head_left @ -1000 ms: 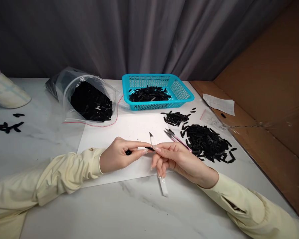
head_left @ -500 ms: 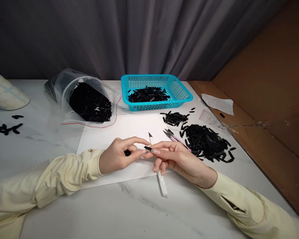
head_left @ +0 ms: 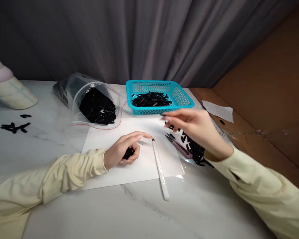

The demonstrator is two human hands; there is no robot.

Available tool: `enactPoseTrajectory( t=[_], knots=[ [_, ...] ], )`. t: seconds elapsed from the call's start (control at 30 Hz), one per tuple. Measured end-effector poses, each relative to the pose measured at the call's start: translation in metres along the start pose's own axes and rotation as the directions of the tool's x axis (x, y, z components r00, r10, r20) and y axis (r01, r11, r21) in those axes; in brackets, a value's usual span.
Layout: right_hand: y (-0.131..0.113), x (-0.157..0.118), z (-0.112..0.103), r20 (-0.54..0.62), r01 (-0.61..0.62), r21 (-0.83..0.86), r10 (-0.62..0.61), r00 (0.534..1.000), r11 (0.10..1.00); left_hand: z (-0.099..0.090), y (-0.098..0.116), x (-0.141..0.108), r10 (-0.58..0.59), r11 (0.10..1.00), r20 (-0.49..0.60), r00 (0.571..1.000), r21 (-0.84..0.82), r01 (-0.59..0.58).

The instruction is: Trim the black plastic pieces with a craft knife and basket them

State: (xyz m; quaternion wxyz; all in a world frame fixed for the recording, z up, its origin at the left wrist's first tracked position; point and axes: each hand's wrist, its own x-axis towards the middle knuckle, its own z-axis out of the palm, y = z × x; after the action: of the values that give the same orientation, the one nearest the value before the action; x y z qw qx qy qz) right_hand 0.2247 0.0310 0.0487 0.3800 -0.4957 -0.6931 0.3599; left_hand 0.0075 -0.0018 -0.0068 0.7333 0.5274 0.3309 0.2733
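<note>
My left hand rests low over the white sheet, its lower fingers curled round several small black strips. Its index finger stretches out to the dark tip of a slim, white-wrapped craft knife lying on the sheet. Raised in front of the basket, my right hand pinches one black strip between thumb and fingertips; the hand is slightly blurred. Below it lie pink-handled snips and a pile of black strips, partly hidden by the hand and wrist.
A turquoise basket with black strips stands at the back. Left of it, an open zip bag spills over with more strips. A pale bottle and loose strips lie far left. A cardboard wall bounds the right.
My right hand has moved away from my left, up and to the right towards the basket, carrying the black strip. My left hand stays low, still curled round its strips. The view has shifted slightly.
</note>
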Motion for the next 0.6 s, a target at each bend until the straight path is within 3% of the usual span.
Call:
enactPoseTrajectory(
  t=[0.07, 0.2, 0.27, 0.33, 0.43, 0.5, 0.6],
  knots=[
    [-0.003, 0.032, -0.008, -0.024, 0.112, -0.212, -0.120, 0.992, 0.971, -0.004, 0.003, 0.004, -0.088, 0.990, 0.073, 0.993, -0.102, 0.095],
    [-0.010, 0.070, -0.004, 0.113, 0.315, -0.548, -0.304, 0.946, 0.775, -0.012, 0.006, 0.007, -0.173, 0.961, 0.169, 0.970, -0.188, 0.205],
    [-0.020, 0.064, 0.009, 0.220, 0.435, -0.555, -0.379, 0.899, 0.709, -0.014, 0.005, 0.008, -0.183, 0.954, 0.187, 0.965, -0.204, 0.220],
    [-0.032, 0.045, 0.026, 0.364, 0.559, -0.448, -0.429, 0.827, 0.698, -0.014, 0.004, 0.009, -0.172, 0.951, 0.203, 0.964, -0.222, 0.216],
    [-0.043, 0.011, 0.051, 0.636, 0.693, -0.270, -0.416, 0.650, 0.669, -0.013, 0.001, 0.011, -0.128, 0.927, 0.187, 0.974, -0.328, 0.185],
    [-0.042, -0.004, 0.063, 0.676, 0.722, -0.291, -0.400, 0.619, 0.627, -0.011, 0.001, 0.013, -0.133, 0.898, 0.148, 0.980, -0.400, 0.182],
    [-0.031, -0.011, 0.073, 0.680, 0.737, -0.334, -0.391, 0.621, 0.588, -0.010, 0.002, 0.015, -0.157, 0.889, 0.113, 0.981, -0.416, 0.190]
  ],
)
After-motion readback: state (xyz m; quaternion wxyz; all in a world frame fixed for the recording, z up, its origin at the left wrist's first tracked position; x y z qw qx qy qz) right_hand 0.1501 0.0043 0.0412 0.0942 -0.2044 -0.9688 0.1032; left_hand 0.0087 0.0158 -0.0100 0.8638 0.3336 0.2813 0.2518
